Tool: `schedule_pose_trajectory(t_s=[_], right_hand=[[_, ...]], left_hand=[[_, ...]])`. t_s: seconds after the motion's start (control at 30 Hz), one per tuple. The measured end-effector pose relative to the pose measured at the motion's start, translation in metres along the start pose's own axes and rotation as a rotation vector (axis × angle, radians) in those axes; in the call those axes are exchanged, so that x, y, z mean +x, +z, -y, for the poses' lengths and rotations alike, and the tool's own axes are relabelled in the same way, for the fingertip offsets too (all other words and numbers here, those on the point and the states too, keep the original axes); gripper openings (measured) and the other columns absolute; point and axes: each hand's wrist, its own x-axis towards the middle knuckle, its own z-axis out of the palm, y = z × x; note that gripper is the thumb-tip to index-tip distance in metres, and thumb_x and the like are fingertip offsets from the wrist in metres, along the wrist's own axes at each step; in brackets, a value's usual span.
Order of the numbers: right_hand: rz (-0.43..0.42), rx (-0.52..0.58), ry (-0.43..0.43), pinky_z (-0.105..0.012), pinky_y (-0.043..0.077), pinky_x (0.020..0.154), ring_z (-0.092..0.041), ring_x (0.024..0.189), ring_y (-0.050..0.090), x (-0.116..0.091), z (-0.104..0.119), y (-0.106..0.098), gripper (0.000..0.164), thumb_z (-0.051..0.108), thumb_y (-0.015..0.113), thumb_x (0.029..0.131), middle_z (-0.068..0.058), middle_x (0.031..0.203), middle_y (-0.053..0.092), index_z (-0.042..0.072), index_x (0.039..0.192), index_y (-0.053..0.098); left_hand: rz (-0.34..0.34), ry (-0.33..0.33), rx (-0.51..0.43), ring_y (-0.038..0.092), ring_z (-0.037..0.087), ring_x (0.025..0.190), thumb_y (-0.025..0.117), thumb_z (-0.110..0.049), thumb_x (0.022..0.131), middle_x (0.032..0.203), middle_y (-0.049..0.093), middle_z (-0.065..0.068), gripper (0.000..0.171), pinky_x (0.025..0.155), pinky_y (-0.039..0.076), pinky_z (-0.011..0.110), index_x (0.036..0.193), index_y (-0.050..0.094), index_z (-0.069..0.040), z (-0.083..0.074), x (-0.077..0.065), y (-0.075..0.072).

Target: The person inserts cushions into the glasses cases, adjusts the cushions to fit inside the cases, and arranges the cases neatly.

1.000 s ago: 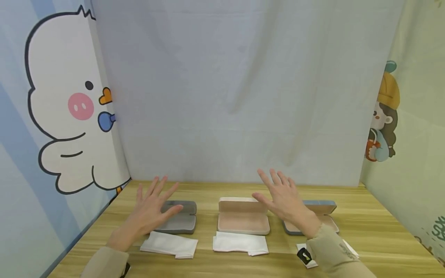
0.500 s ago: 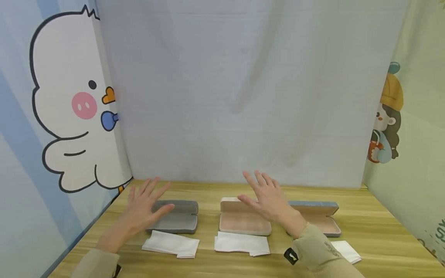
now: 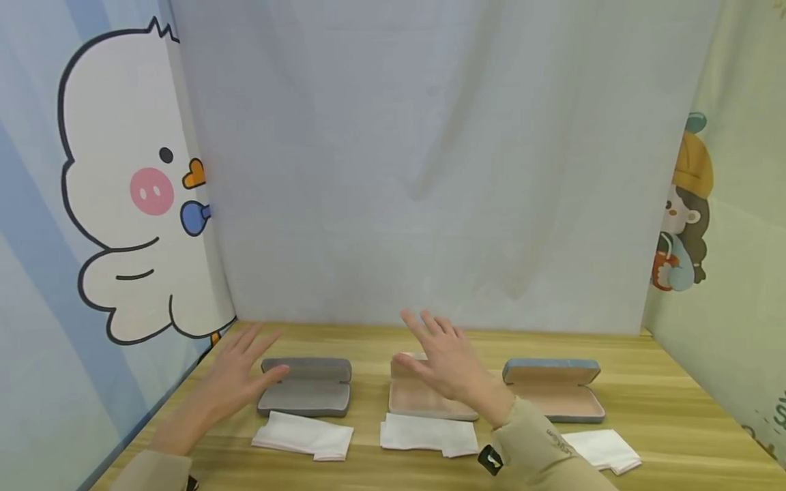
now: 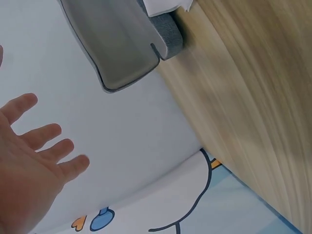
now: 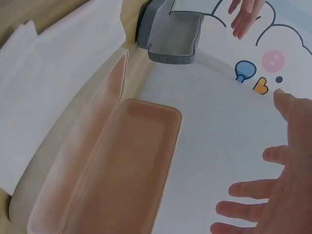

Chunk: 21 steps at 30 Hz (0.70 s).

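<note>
Both hands hover over the table with fingers spread, holding nothing. In the head view my left hand (image 3: 236,372) is beside the left end of an open grey glasses case (image 3: 307,399). My right hand (image 3: 451,365) overlaps an open cream glasses case (image 3: 424,402) in the middle, hiding part of its lid. Its pinkish lining shows in the right wrist view, where the right fingers (image 5: 253,189) stand apart from it. An open blue glasses case (image 3: 555,402) with a pinkish lining stands at the right. The left wrist view shows the left fingers (image 4: 48,134) apart from the grey case (image 4: 117,44).
Folded white cloths lie in front of the cases: a left cloth (image 3: 303,435), a middle cloth (image 3: 428,434) and a right cloth (image 3: 604,449), partly behind the right sleeve (image 3: 540,443). A pale curtain (image 3: 430,170) closes off the back of the wooden table (image 3: 663,409).
Both hands have drifted left, the right one from near the blue case to over the cream case. The blue case and right cloth are more exposed now. Cases and cloths stay in place.
</note>
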Motion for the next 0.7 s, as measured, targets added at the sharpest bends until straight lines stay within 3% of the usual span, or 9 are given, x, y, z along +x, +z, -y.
schedule_pose_trajectory(t_s=[0.1, 0.2, 0.3, 0.4, 0.47, 0.53, 0.63, 0.7], right_hand=[[-0.007, 0.039, -0.028, -0.058, 0.038, 0.107, -0.040, 0.132, 0.044, 0.001, 0.006, 0.002, 0.072, 0.062, 0.044, 0.094, -0.017, 0.151, 0.040, 0.025, 0.153, 0.025], [0.002, 0.147, -0.063, -0.058, 0.037, 0.108, -0.039, 0.133, 0.044, 0.002, 0.012, 0.003, 0.070, 0.056, 0.048, 0.095, -0.014, 0.150, 0.042, 0.021, 0.152, 0.028], [0.038, 0.312, -0.075, -0.059, 0.033, 0.111, -0.037, 0.137, 0.040, 0.003, 0.017, 0.006, 0.067, 0.050, 0.050, 0.096, -0.011, 0.152, 0.040, 0.019, 0.152, 0.030], [0.072, 0.505, -0.055, -0.056, 0.040, 0.105, -0.036, 0.129, 0.046, 0.003, 0.021, 0.009, 0.064, 0.045, 0.053, 0.097, -0.014, 0.147, 0.045, 0.018, 0.151, 0.031], [0.086, 0.630, -0.029, -0.047, 0.048, 0.096, -0.031, 0.117, 0.055, 0.003, 0.024, 0.014, 0.063, 0.043, 0.055, 0.096, -0.016, 0.137, 0.052, 0.018, 0.150, 0.032], [0.115, 0.761, 0.006, -0.038, 0.053, 0.082, -0.026, 0.101, 0.061, 0.003, 0.026, 0.018, 0.063, 0.040, 0.056, 0.096, -0.017, 0.125, 0.059, 0.017, 0.149, 0.031], [0.212, 1.011, 0.093, -0.028, 0.053, 0.061, -0.019, 0.080, 0.064, 0.000, 0.031, 0.025, 0.062, 0.038, 0.057, 0.097, -0.015, 0.111, 0.063, 0.016, 0.148, 0.030], [0.326, 1.212, 0.174, -0.025, 0.050, 0.051, -0.017, 0.069, 0.064, -0.004, 0.035, 0.030, 0.059, 0.036, 0.055, 0.098, -0.015, 0.108, 0.065, 0.013, 0.146, 0.029]], left_hand=[[0.020, -0.025, -0.039, 0.030, 0.054, 0.134, 0.060, -0.046, 0.092, 0.151, 0.030, 0.029, 0.066, 0.096, 0.033, 0.076, 0.145, 0.042, -0.012, 0.003, -0.002, -0.001], [0.032, -0.054, -0.089, 0.038, 0.054, 0.130, 0.062, -0.045, 0.091, 0.146, 0.039, 0.029, 0.065, 0.092, 0.039, 0.072, 0.143, 0.044, -0.010, 0.005, -0.004, -0.004], [0.036, -0.076, -0.154, 0.054, 0.048, 0.116, 0.065, -0.040, 0.091, 0.137, 0.050, 0.027, 0.060, 0.087, 0.050, 0.060, 0.137, 0.050, -0.006, 0.010, -0.007, -0.008], [0.061, -0.110, -0.238, 0.064, 0.035, 0.099, 0.065, -0.034, 0.091, 0.126, 0.059, 0.024, 0.052, 0.075, 0.057, 0.043, 0.132, 0.053, -0.005, 0.017, -0.010, -0.014], [0.106, -0.144, -0.336, 0.067, 0.025, 0.088, 0.064, -0.032, 0.093, 0.118, 0.062, 0.022, 0.048, 0.068, 0.057, 0.034, 0.131, 0.053, -0.004, 0.024, -0.013, -0.016], [0.170, -0.199, -0.469, 0.068, 0.022, 0.082, 0.062, -0.029, 0.095, 0.110, 0.066, 0.020, 0.046, 0.064, 0.057, 0.033, 0.130, 0.050, -0.003, 0.031, -0.015, -0.019], [0.324, -0.324, -0.726, 0.070, 0.022, 0.076, 0.057, -0.030, 0.098, 0.102, 0.067, 0.015, 0.048, 0.063, 0.059, 0.035, 0.132, 0.044, 0.001, 0.044, -0.019, -0.020], [0.443, -0.439, -0.887, 0.071, 0.022, 0.076, 0.055, -0.033, 0.099, 0.100, 0.068, 0.012, 0.054, 0.066, 0.060, 0.033, 0.135, 0.039, 0.004, 0.053, -0.025, -0.016]])
